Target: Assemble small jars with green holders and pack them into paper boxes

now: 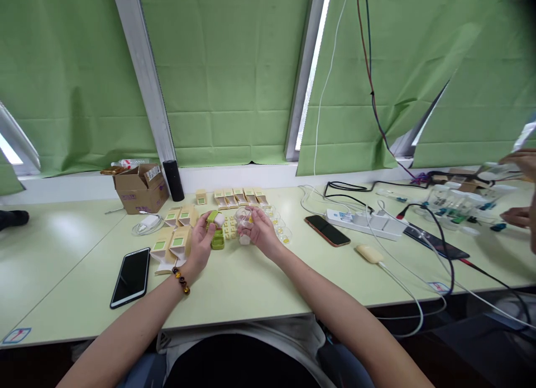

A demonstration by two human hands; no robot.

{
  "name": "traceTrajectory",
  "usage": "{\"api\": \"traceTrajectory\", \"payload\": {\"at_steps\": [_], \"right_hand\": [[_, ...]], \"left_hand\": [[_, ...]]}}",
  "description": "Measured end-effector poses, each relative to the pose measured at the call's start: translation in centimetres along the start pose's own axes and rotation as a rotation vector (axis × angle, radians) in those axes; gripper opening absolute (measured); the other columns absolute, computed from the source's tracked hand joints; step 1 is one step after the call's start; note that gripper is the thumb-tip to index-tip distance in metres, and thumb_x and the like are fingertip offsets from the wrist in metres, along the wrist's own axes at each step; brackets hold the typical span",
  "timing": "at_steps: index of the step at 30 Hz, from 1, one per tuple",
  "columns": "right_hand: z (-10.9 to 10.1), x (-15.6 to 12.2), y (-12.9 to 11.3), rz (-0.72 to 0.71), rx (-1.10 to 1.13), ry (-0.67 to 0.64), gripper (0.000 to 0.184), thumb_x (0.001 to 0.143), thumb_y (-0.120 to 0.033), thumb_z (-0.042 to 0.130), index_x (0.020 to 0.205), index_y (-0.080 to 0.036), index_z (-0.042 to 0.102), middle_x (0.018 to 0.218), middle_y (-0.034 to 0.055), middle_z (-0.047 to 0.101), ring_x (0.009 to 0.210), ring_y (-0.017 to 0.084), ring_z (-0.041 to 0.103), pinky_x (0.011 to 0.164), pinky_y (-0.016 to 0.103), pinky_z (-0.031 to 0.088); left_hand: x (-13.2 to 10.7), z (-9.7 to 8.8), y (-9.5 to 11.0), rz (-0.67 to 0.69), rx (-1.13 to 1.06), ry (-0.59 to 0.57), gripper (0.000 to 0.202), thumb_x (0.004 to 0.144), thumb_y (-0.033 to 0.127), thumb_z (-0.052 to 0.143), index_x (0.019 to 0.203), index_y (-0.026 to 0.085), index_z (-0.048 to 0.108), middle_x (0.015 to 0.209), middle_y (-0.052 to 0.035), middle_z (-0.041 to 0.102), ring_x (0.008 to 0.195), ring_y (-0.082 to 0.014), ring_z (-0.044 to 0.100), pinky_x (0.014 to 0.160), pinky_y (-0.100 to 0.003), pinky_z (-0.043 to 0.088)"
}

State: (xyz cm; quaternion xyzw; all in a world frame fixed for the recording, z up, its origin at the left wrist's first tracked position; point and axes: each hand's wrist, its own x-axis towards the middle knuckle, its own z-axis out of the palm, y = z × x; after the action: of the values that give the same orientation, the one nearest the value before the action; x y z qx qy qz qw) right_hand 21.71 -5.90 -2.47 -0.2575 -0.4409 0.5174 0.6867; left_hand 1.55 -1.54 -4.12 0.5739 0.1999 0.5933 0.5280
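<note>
My left hand [201, 244] is closed around a small green case with a white part [215, 217], held just above the table. In the fingers of my right hand [263, 233] is a clear plastic piece [243, 216], its exact kind too small to make out. Below my left fingers a green box-like piece [218, 242] rests on the table. Several small yellow pieces [229, 229] lie in rows between my hands. Clear round plastic containers [283, 235] with yellow bits inside stand just right of my right hand.
Cream cartons with green windows [179, 241] stand left, and more open cartons [238, 197] line the back. A tablet [131, 277], cardboard box [140, 188] and black cylinder [173, 180] lie left. Rightward are a phone [327, 230], power strip [368, 223], cables and another person's hand [517, 216].
</note>
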Motion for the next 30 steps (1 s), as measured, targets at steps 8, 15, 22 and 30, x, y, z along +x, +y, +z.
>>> {"api": "traceTrajectory", "payload": {"at_steps": [8,15,22,30], "right_hand": [[-0.5,0.0,0.4,0.271,-0.023,-0.043,0.051,0.088,-0.066,0.078,0.097,-0.017,0.068,0.075,0.0076,0.077,0.058,0.020,0.073,0.053,0.029,0.058],[-0.3,0.0,1.2,0.260,-0.067,-0.098,0.055,0.079,-0.067,0.086,0.097,-0.019,0.067,0.074,0.0057,0.077,0.056,0.020,0.073,0.048,0.027,0.056],[0.1,-0.4,1.3,0.220,-0.077,-0.139,0.054,0.079,-0.066,0.087,0.097,-0.020,0.063,0.077,0.0032,0.076,0.061,0.020,0.076,0.055,0.029,0.059],[0.4,-0.4,1.3,0.206,-0.079,-0.122,0.055,0.078,-0.064,0.089,0.097,-0.021,0.061,0.079,0.0032,0.077,0.064,0.020,0.077,0.058,0.030,0.062]], "left_hand": [[0.0,0.1,0.0,0.011,0.044,-0.029,0.058,0.091,0.053,0.079,0.138,0.025,0.062,0.127,-0.0102,0.069,0.103,-0.0194,0.069,0.093,-0.036,0.059],[-0.3,0.5,0.3,0.092,0.157,-0.118,0.050,0.093,0.042,0.079,0.139,0.025,0.067,0.143,-0.0124,0.064,0.125,-0.0242,0.064,0.108,-0.040,0.053],[-0.3,0.4,0.1,0.183,0.312,-0.203,0.047,0.097,0.038,0.074,0.141,0.027,0.067,0.143,-0.0122,0.062,0.132,-0.0272,0.060,0.112,-0.040,0.050],[-0.2,0.4,0.1,0.209,0.335,-0.195,0.046,0.092,0.032,0.079,0.137,0.026,0.071,0.141,-0.0123,0.064,0.132,-0.0289,0.060,0.111,-0.041,0.049]]}}
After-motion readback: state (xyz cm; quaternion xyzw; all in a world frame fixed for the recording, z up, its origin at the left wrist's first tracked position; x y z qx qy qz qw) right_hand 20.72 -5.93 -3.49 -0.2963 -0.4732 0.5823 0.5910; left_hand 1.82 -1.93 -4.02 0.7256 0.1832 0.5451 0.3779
